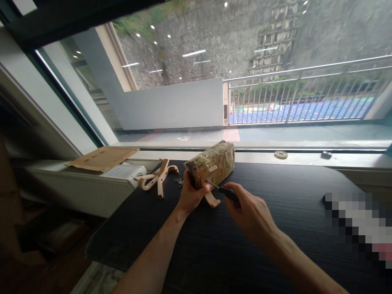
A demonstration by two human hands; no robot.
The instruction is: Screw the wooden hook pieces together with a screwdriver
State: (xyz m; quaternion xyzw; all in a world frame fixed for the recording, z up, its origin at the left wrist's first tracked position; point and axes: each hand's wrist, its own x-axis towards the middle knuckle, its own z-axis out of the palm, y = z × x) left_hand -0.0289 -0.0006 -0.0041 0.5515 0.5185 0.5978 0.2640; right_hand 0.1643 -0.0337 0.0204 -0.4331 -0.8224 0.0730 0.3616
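Note:
A block wrapped in clear tape [219, 160] rests on the black table, its near end towards me. Against that end sits a curved wooden hook piece [212, 201]. My left hand [190, 195] is closed around the end of the block and the middle of the hook piece, its thumb pressing near the screwdriver tip. In my right hand [252, 208] is a screwdriver [229, 193] with a dark handle, its shaft pointing left to the hook piece. Whether a screw is under the tip is too small to tell. Several loose screws [177, 180] lie left of the block.
More curved wooden pieces [159, 178] lie at the table's left. Beyond them a cardboard sheet [104, 158] covers part of a white radiator [122, 171]. On the windowsill are a tape roll [281, 154] and a small dark object [326, 154]. A blurred-out object [358, 220] is at right.

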